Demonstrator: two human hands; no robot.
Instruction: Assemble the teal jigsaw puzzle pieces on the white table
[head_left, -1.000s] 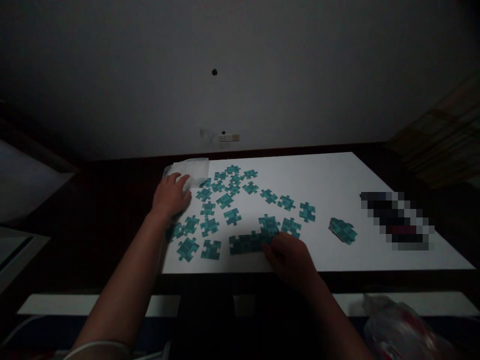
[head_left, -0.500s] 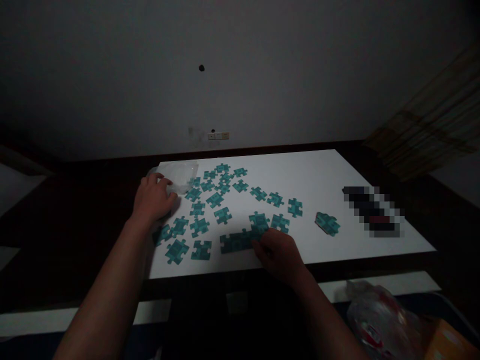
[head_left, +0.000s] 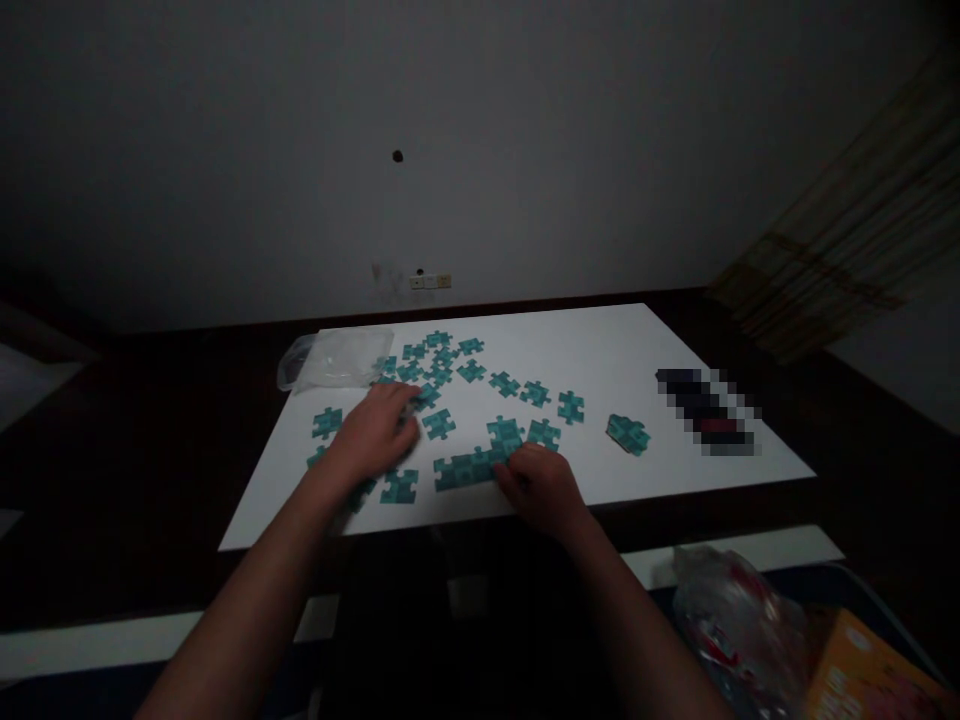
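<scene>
Back of the hand up, my left hand [head_left: 379,428] reaches over loose teal puzzle pieces, its fingers bent and apart; the fingertips are beside a puzzle piece [head_left: 428,396]. Whether they touch it is unclear. My right hand [head_left: 541,485] is curled closed at the right end of a joined strip of puzzle pieces [head_left: 466,470], thumb and forefinger on its edge. The strip's right end is partly hidden under those fingers. Just beyond the right hand lies a loose puzzle piece [head_left: 544,434]. Another puzzle piece [head_left: 327,422] lies left of my left hand.
A clear plastic container [head_left: 337,360] sits at the table's far left corner. On the white table [head_left: 585,345], a small stack of puzzle pieces [head_left: 628,434] and a blurred-out dark object [head_left: 705,412] lie to the right. A plastic bag [head_left: 739,620] and orange box [head_left: 870,670] are at lower right.
My left hand has moved right, from beside the plastic container to among the loose pieces, uncovering a piece on the left. My right hand stays at the joined strip. The view has shifted slightly.
</scene>
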